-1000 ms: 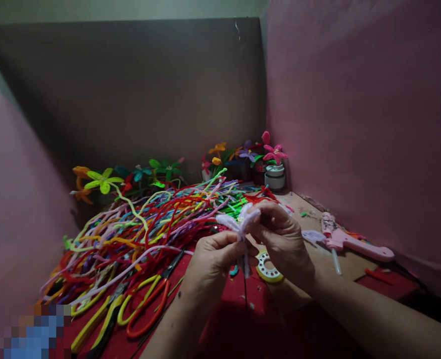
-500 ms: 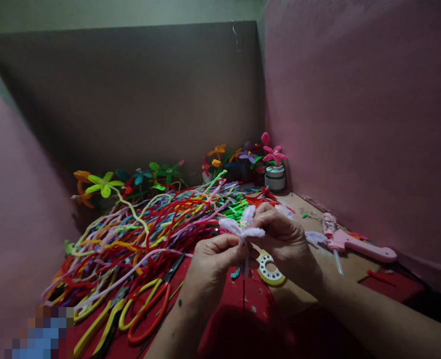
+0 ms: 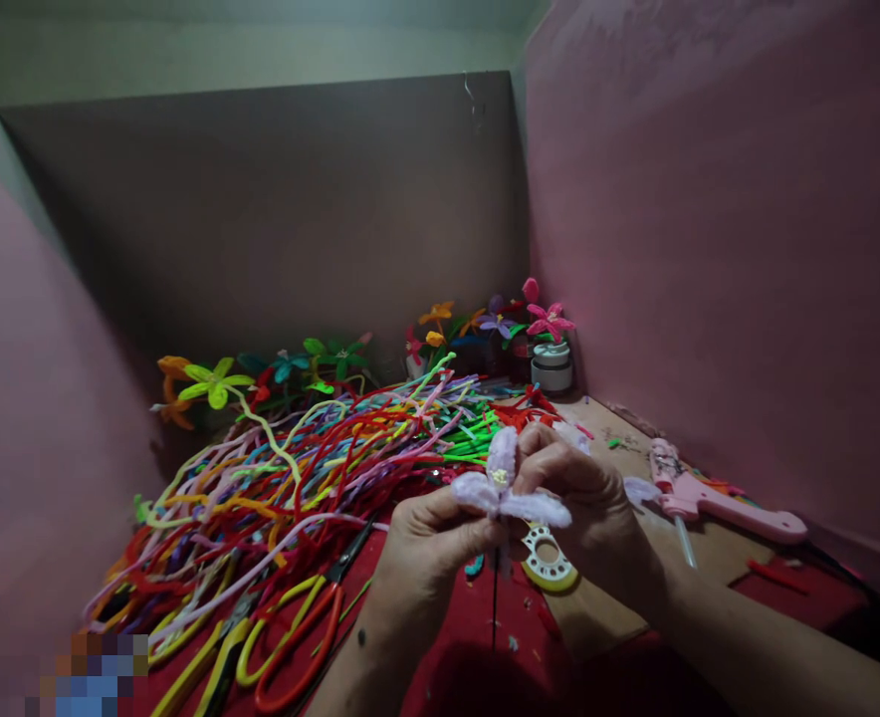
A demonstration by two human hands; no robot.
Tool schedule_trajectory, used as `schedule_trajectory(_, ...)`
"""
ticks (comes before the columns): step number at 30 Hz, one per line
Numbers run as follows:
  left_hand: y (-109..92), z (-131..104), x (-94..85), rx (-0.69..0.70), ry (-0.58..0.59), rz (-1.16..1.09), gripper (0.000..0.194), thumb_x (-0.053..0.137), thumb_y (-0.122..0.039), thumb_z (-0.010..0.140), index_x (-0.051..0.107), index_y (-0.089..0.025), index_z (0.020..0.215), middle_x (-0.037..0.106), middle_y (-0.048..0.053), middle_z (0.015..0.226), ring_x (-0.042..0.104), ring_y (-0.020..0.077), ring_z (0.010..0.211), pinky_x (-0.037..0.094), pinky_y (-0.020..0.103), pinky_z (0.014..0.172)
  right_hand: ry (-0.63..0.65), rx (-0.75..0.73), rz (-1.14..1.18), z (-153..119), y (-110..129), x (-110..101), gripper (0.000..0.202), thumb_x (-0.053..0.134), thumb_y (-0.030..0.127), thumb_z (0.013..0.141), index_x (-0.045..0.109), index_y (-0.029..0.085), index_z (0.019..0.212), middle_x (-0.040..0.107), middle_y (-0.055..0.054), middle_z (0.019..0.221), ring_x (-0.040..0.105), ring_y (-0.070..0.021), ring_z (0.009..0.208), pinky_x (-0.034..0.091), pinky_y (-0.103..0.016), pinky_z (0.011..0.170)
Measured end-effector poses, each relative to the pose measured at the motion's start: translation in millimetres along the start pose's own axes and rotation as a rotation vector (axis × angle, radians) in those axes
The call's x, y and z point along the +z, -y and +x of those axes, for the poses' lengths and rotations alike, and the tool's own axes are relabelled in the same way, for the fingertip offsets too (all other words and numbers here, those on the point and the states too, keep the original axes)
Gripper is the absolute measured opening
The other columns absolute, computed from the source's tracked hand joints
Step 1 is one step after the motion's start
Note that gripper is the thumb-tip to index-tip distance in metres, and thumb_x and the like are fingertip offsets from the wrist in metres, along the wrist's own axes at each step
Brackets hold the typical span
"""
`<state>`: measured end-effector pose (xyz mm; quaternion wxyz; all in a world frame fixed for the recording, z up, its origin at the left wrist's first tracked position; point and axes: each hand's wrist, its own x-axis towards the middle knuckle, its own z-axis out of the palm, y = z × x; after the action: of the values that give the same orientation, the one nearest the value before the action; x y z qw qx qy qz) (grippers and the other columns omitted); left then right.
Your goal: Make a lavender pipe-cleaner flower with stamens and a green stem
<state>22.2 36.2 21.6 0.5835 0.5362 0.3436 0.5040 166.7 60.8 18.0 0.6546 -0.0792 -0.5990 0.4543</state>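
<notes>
Red tabletop (image 3: pixel 485 637), 2 hands, 1 lilac flower (image 3: pixel 501 485)

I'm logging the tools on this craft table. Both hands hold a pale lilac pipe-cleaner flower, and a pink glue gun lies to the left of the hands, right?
Not quite. In the head view both hands, left hand and right hand, do hold the pale lilac flower, but the pink glue gun lies to their right, by the pink wall. The scissors lie to the left.

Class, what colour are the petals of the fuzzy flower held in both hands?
Pale lilac pipe-cleaner flower, clearest in the head view.
</notes>
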Motion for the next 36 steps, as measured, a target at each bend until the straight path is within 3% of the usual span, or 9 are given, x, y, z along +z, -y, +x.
schedule_trajectory(13,-3.8,-4.9,-0.2,0.017,-0.05,0.194,0.01,0.068,-0.022,0.068,0.067,-0.013,0.062,0.057,0.002,0.056,0.051,0.0134,0.058,0.04,0.026,0.06,-0.008,-0.008,-0.005,-0.8,7.8,3.4,0.008,0.064,0.019,0.075,0.067,0.025,0.071,0.047,0.001,0.072,0.049,-0.0109,0.065,0.042,-0.023,0.055)
schedule_trajectory(20,-7.7,-5.9,3.9,-0.014,-0.028,0.124,0.008,0.07,-0.018,0.065,0.068,-0.014,0.058,0.061,0.001,0.055,0.051,0.011,0.053,0.039,0.022,0.055,0.005,-0.033,-0.075,0.5,16.2,6.7,0.009,0.063,0.03,0.077,0.066,0.026,0.069,0.046,0.0,0.069,0.05,-0.0122,0.066,0.043,-0.024,0.056)
schedule_trajectory(36,-1.8,-4.5,1.0,-0.006,-0.043,0.165,0.011,0.067,-0.024,0.069,0.071,-0.013,0.067,0.061,0.004,0.058,0.054,0.0143,0.056,0.041,0.026,0.056,-0.021,0.034,-0.004,-8.3,-3.3,6.9,0.01,0.057,0.016,0.079,0.061,0.024,0.075,0.044,0.001,0.076,0.05,-0.0089,0.059,0.045,-0.017,0.041)
